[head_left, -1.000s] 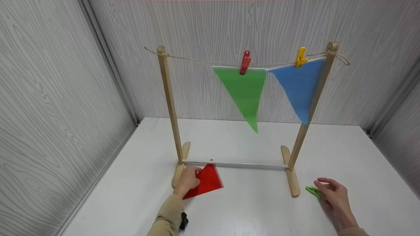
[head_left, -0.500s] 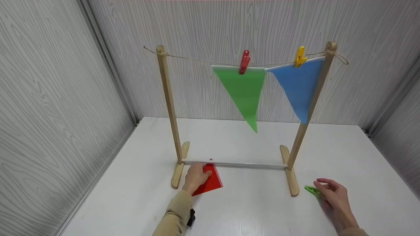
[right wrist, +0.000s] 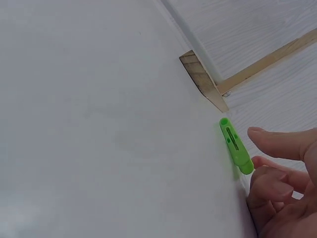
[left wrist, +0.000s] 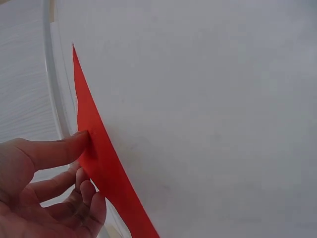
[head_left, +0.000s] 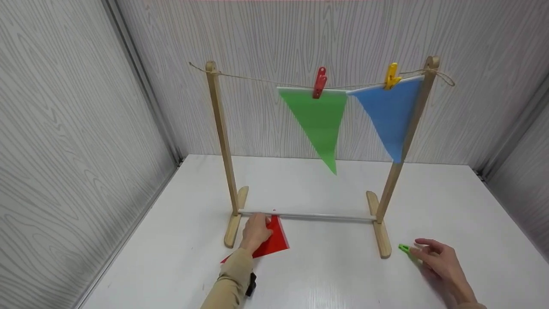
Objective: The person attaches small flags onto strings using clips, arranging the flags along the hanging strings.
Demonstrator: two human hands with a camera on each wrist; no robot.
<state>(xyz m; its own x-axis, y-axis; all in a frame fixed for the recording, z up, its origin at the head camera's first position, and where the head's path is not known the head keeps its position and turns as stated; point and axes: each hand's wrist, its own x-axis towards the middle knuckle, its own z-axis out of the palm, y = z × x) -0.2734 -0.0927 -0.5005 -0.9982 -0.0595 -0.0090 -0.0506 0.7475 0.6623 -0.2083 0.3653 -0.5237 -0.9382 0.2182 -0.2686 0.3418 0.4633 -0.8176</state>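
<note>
In the head view, my left hand (head_left: 256,231) is at a red triangular pennant (head_left: 278,240) by the left foot of a wooden stand. The left wrist view has the thumb on one face of the red pennant (left wrist: 101,158) and fingers behind it, pinching it with its edge raised. My right hand (head_left: 441,259) is low over the table at the right, beside a green clothespin (head_left: 404,248). In the right wrist view the thumb stands apart from the green clothespin (right wrist: 236,145), with loosely bent fingers close to its lower end.
A wooden stand (head_left: 223,141) carries a string (head_left: 257,79) between two posts, with a white bar (head_left: 309,215) low across. A red clothespin (head_left: 320,82) holds a green pennant (head_left: 319,124); a yellow clothespin (head_left: 392,76) holds a blue pennant (head_left: 388,116). Grained panels surround the white table (head_left: 326,266).
My left hand has shifted right along the red pennant and now pinches it. My right thumb and fingers have spread a little at the green clothespin, which has barely moved.
</note>
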